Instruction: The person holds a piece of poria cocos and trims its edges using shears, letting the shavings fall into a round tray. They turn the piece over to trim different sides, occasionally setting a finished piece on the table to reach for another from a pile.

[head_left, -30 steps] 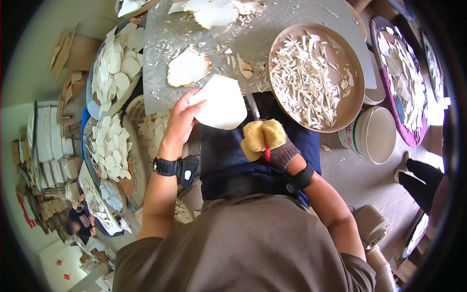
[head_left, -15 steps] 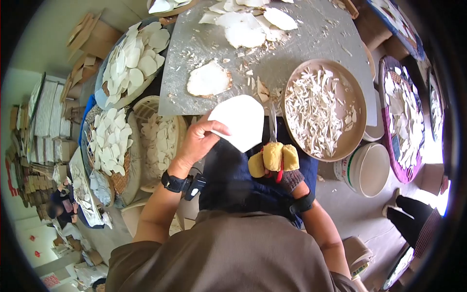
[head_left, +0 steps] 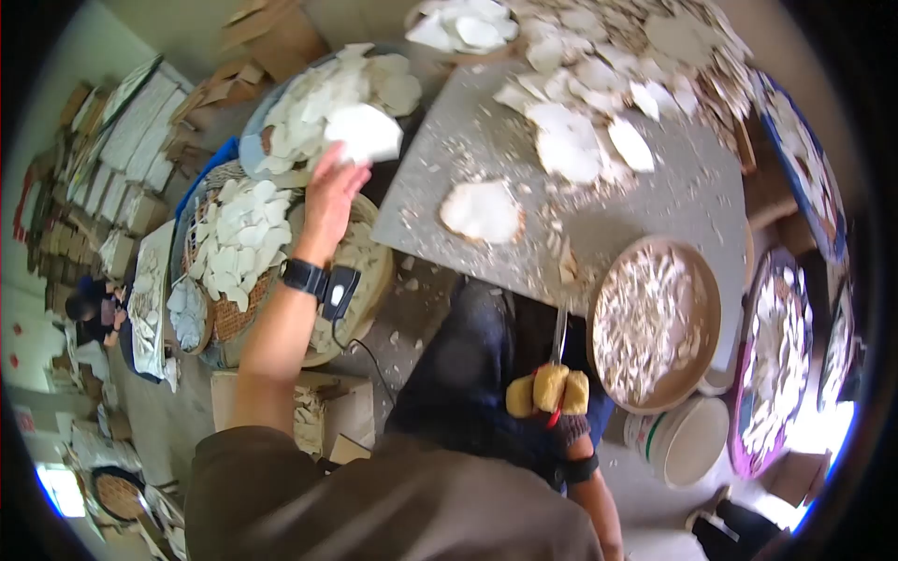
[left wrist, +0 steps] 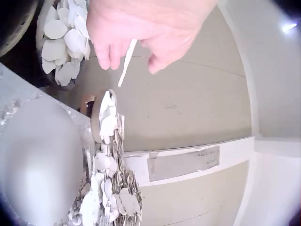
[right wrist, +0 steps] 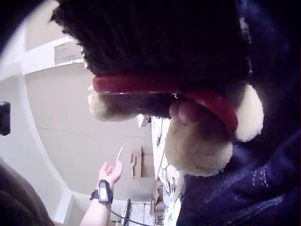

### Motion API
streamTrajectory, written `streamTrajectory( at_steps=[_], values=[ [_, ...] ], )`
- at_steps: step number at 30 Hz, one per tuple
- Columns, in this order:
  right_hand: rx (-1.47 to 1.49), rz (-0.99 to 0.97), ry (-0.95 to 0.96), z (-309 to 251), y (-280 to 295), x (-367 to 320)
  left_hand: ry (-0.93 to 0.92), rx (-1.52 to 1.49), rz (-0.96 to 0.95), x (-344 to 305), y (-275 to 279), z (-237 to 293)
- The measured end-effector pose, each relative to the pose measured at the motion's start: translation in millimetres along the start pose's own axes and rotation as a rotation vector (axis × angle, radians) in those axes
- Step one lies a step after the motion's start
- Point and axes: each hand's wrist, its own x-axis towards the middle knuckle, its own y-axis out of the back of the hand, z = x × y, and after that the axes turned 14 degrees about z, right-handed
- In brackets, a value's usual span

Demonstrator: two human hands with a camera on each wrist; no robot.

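My bare left hand has its fingers extended towards a white flat piece, over the upper left basket. In the left wrist view, the piece is edge-on between the fingers and the separated thumb of the left hand; contact is unclear. My right hand, in a dark glove with yellow finger padding, grips red-handled shears at the table's near edge, blades pointing away. The red handles loop round the padded fingers of the right hand in the right wrist view.
On the grey table lie a brown-edged piece, a heap of white pieces and scraps. A round tray of slivers overhangs its near right edge, with a white bucket below. Filled baskets flank the left side.
My left hand has swung left and forward, from above the lap to the upper left basket, and its fingers have straightened. The right hand still grips the shears; the head view has shifted.
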Motion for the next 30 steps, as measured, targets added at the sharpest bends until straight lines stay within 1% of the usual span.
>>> streamTrajectory(
  at_steps=[1, 3, 5, 7, 8, 9, 10, 12, 13, 14, 15, 17, 18, 20, 21, 23, 27, 30],
  values=[
    [-0.081, -0.02, 0.025, -6.7, -12.3, -4.9, -0.109, -0.089, 0.141, 9.4, -6.5, 11.2],
    [-0.242, -0.068, 0.075, -17.5, -34.7, -12.6, 0.005, -0.01, 0.133, 19.0, -15.4, 11.9],
    [-0.381, -0.115, 0.113, -24.0, -51.9, -20.9, 0.095, 0.227, -0.155, 24.8, -18.7, -19.1],
    [-0.352, -0.136, 0.074, -26.2, -61.9, -21.5, 0.104, 0.643, -0.236, 6.9, -33.1, -58.2],
    [-0.307, -0.145, 0.046, -27.1, -64.8, -21.9, -0.097, 0.875, -0.229, 1.2, -37.4, -90.5],
    [-0.339, -0.159, 0.06, -27.3, -66.7, -22.6, -0.301, 1.105, -0.217, -5.0, -41.9, -114.8],
    [-0.926, -0.199, 0.429, -32.8, -73.3, -24.3, -0.399, 1.197, -0.178, -18.7, -51.8, -115.9],
    [-0.774, -0.244, 0.288, -46.3, -96.2, -34.8, -0.593, 1.377, -0.102, -41.5, -71.4, -104.7],
    [-0.697, -0.263, 0.217, -49.2, -102.3, -38.0, -0.552, 1.363, -0.103, -40.4, -73.8, -106.6],
    [-0.528, -0.206, 0.039, -47.8, -100.7, -37.8, -0.51, 1.349, -0.107, -40.2, -75.4, -107.5],
    [-0.55, -0.209, 0.034, -46.5, -97.7, -37.4, -0.468, 1.335, -0.112, -39.9, -76.8, -107.1],
    [-0.589, -0.219, 0.029, -43.4, -91.5, -34.2, -0.311, 1.354, -0.157, -36.5, -82.0, -97.2],
    [-0.547, -0.205, 0.003, -42.7, -90.3, -32.9, -0.233, 1.361, -0.181, -33.8, -84.2, -91.4],
    [-0.462, -0.174, -0.052, -41.3, -86.9, -33.1, -0.192, 1.373, -0.173, -27.1, -82.5, -94.8],
    [-0.537, -0.192, 0.007, -41.0, -86.0, -34.1, -0.171, 1.378, -0.171, -23.8, -81.3, -98.3],
    [-0.691, -0.228, 0.126, -41.8, -85.7, -34.8, -0.114, 1.366, -0.231, -15.7, -76.6, -102.9],
    [-0.62, -0.221, 0.119, -39.5, -79.6, -36.5, -0.022, 1.417, -0.29, -8.8, -75.4, -102.2],
    [-0.463, -0.19, 0.078, -36.0, -71.6, -35.3, -0.091, 1.139, -0.247, -3.9, -65.4, -115.4]
  ],
)
